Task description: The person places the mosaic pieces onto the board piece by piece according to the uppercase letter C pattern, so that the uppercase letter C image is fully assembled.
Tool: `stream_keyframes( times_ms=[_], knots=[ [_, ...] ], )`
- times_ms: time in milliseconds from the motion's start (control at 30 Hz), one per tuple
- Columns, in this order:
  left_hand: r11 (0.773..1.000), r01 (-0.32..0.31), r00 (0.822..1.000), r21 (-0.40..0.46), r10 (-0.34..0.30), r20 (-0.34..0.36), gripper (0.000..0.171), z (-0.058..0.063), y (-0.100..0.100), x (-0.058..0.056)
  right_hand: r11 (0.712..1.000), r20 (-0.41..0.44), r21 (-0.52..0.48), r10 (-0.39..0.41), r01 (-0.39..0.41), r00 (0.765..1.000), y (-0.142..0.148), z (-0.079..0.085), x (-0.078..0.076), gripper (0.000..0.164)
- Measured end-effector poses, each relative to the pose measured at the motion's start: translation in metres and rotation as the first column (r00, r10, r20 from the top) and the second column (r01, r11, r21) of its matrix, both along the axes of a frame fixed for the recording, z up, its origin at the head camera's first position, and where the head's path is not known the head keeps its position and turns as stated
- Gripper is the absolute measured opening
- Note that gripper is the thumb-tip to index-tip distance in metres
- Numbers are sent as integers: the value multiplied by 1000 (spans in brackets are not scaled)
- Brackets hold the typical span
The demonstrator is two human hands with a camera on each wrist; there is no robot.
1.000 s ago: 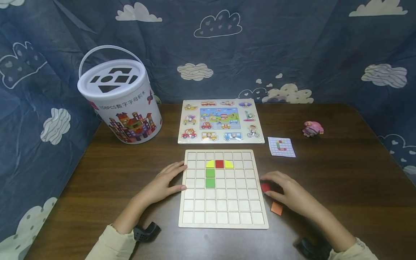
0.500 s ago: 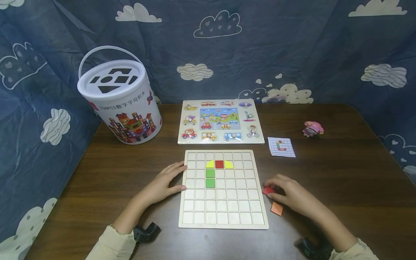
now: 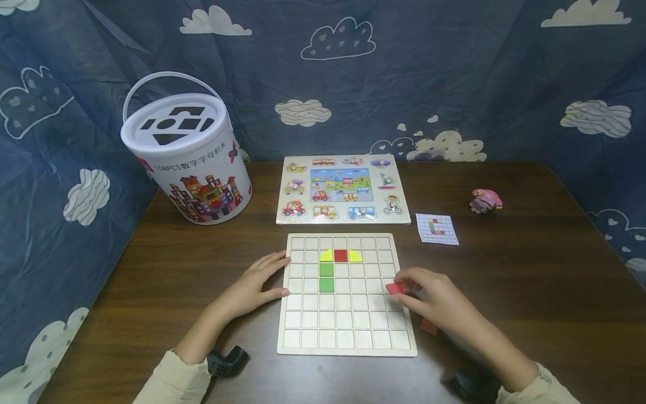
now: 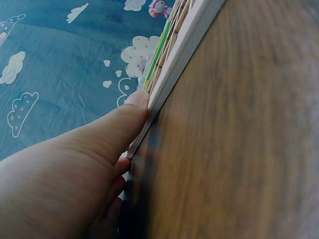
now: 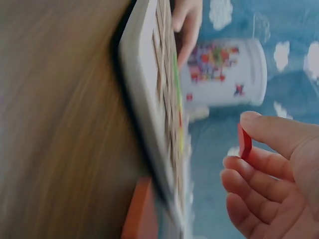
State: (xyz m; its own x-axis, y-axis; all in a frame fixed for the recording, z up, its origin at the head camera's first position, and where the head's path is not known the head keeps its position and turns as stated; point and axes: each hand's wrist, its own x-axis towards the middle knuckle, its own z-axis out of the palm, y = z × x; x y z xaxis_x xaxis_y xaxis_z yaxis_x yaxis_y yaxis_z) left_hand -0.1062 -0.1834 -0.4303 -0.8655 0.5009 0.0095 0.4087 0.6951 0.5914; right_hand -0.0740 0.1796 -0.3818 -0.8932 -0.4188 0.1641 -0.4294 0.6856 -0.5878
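Observation:
A pale wooden grid board (image 3: 348,321) lies in front of me. Set in its upper cells are two yellow quarter-round tiles (image 3: 355,256), a red square tile (image 3: 340,256) and two green square tiles (image 3: 326,277). My left hand (image 3: 252,287) rests at the board's left edge, its thumb (image 4: 133,107) touching the rim. Over the right edge of the board, my right hand (image 3: 438,297) pinches a small flat red tile (image 5: 243,141) between thumb and fingers. An orange tile (image 3: 429,326) lies on the table just right of the board, partly hidden by that hand.
Beyond the board lies a vehicle picture puzzle (image 3: 298,193). A small card (image 3: 438,229) with a coloured grid pattern sits to its right, near a pink toy figure (image 3: 485,201). A white lidded bucket (image 3: 194,163) stands at the back left, before a cloud-print cloth (image 3: 434,67).
My right hand has picked the red tile up from the table beside the board and moved left with it, over the board's right edge. The left hand has stayed put.

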Motion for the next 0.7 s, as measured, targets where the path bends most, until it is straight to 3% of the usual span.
stream_keyframes(
  times_ms=[133,367,700],
  knots=[
    [1000,0,1000,3,0,-3,65,0,0,0,999,14,-28,30,-30,999,-24,0,0,23],
    [1000,3,1000,-1,-2,3,65,1,1,0,995,38,-21,95,-95,995,-61,-13,-2,19],
    [1000,2,1000,0,-2,3,65,0,0,0,996,4,59,69,-69,998,-89,-31,-6,19]
  ],
)
